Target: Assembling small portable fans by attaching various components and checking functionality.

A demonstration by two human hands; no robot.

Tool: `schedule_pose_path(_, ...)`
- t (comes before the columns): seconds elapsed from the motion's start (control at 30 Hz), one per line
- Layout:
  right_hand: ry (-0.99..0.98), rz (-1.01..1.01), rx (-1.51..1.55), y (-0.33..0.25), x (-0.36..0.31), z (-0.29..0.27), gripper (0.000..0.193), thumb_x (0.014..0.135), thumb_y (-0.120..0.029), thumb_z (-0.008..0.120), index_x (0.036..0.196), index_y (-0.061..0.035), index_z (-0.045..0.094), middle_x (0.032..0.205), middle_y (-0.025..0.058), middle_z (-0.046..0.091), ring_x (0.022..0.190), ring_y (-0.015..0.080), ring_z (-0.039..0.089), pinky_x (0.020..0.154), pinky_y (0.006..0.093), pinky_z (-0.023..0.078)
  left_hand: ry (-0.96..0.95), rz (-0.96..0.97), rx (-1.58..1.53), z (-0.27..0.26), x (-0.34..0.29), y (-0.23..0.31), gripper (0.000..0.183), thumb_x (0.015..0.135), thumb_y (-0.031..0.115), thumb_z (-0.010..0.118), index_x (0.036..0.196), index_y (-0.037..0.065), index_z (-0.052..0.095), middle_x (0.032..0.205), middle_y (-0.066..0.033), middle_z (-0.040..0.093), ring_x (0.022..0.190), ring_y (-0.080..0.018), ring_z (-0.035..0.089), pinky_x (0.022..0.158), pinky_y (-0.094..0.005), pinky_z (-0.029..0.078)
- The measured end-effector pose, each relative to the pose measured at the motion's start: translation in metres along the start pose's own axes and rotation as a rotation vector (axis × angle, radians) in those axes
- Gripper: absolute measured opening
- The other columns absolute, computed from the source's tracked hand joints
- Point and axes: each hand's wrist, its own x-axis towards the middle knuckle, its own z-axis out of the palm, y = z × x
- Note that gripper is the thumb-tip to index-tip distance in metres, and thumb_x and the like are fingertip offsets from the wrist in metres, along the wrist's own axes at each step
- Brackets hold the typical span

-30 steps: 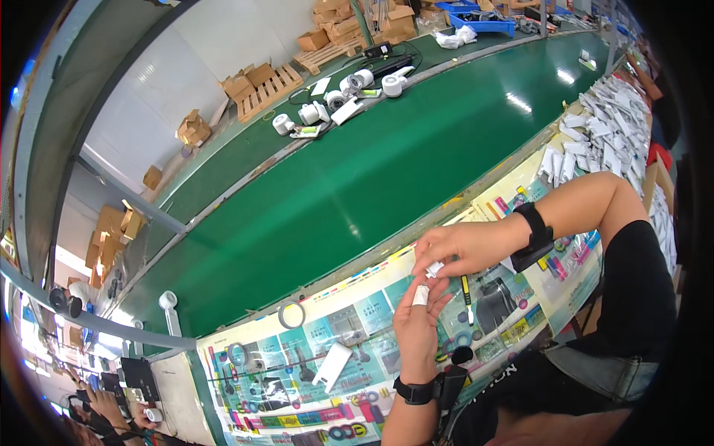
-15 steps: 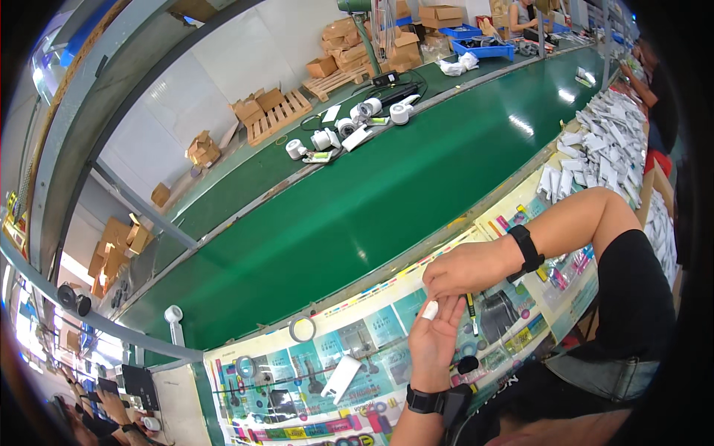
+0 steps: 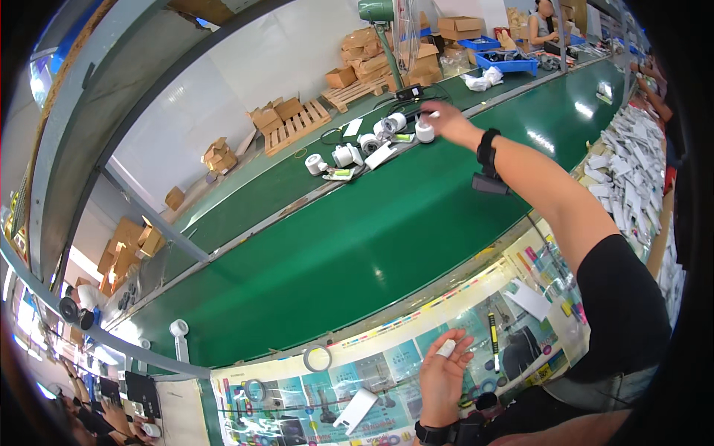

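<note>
Clearly, the right hand [image 3: 454, 125] is doing the far work: its arm is spanning the green belt [image 3: 357, 245], and its fingers are bunching beside a white round part [image 3: 425, 134] on the far ledge. Whether they are closing on it or only hovering next to it, I cannot tell. That part is sitting at the right end of a cluster of white parts [image 3: 343, 156], with a black block [image 3: 409, 93] lying just behind.

Reaching well here is probably calling for fingertips approaching from above and from the open right side, so that neighbouring parts are not getting nudged. Lifting before drawing back would be keeping cords from snagging, and the wrist band [image 3: 487, 149] should be staying off the belt.

Meanwhile, the left hand [image 3: 440, 383] is resting palm up over the printed sheet [image 3: 390, 346], fingers loosely curling and standing apart. Something small and white [image 3: 446, 348] is showing at its thumb side; I cannot tell whether it is being pinched or is covering a digit. Keeping that hand steady seems wise, since a yellow-and-black cutter [image 3: 494, 338] is lying just beside it and a flat white piece [image 3: 529, 299] is lying beyond.
</note>
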Motion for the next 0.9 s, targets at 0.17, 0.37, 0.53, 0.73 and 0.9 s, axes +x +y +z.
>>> schedule_pose_path(0.17,-0.215,0.147,-0.034,0.028,-0.021,0.021,0.03,0.083,-0.022,0.055,0.103,0.0001,0.058,0.087,0.0132,0.062,0.069,0.0248,0.061,0.065,0.0338,0.049,-0.007,0.002,-0.041,-0.008,0.0,0.005,0.027,0.089,0.008,0.045,0.113,-0.002,0.051,0.109,-0.0148,0.058,0.096,-0.0251,0.059,0.076,-0.0339,0.048)
schedule_pose_path(0.37,-0.692,-0.146,0.114,-0.019,-0.147,-0.011,0.014,0.082,-0.011,0.058,0.092,-0.0005,0.061,0.082,0.0055,0.061,0.073,0.0121,0.056,0.063,0.0273,0.047,-0.181,0.002,-0.066,-0.011,0.004,-0.004,0.03,0.09,0.012,0.044,0.118,0.001,0.049,0.112,-0.01,0.057,0.097,-0.0204,0.057,0.076,-0.0287,0.045)
schedule_pose_path(0.53,-0.888,-0.306,-0.035,-0.091,-0.217,-0.071,0.013,0.072,-0.008,0.06,0.083,-0.0014,0.063,0.08,0.0113,0.06,0.073,0.0263,0.057,0.065,0.0342,0.046,-0.114,-0.025,0.001,-0.008,0.01,-0.011,0.032,0.089,0.017,0.048,0.119,0.005,0.049,0.109,-0.0057,0.058,0.092,-0.0139,0.058,0.073,-0.0261,0.044)
schedule_pose_path(0.73,-0.976,0.14,-0.243,-0.069,-0.278,-0.119,0.039,0.066,-0.006,0.064,0.104,-0.001,0.057,0.071,0.0149,0.055,0.065,0.025,0.056,0.058,0.0342,0.044,-0.173,0.024,0.044,-0.009,0.013,-0.011,0.031,0.09,0.016,0.045,0.119,0.005,0.047,0.106,-0.0046,0.059,0.086,-0.0119,0.059,0.068,-0.0243,0.045)
schedule_pose_path(0.9,-0.707,0.113,-0.416,-0.111,-0.333,-0.115,0.086,0.063,-0.001,0.066,0.138,-0.0116,0.026,0.089,0.0187,0.055,0.083,0.032,0.057,0.075,0.0351,0.045,-0.191,0.112,0.124,0.005,0.004,-0.009,0.029,0.09,0.015,0.044,0.117,0.006,0.048,0.104,-0.0036,0.058,0.083,-0.0109,0.058,0.066,-0.0233,0.045)
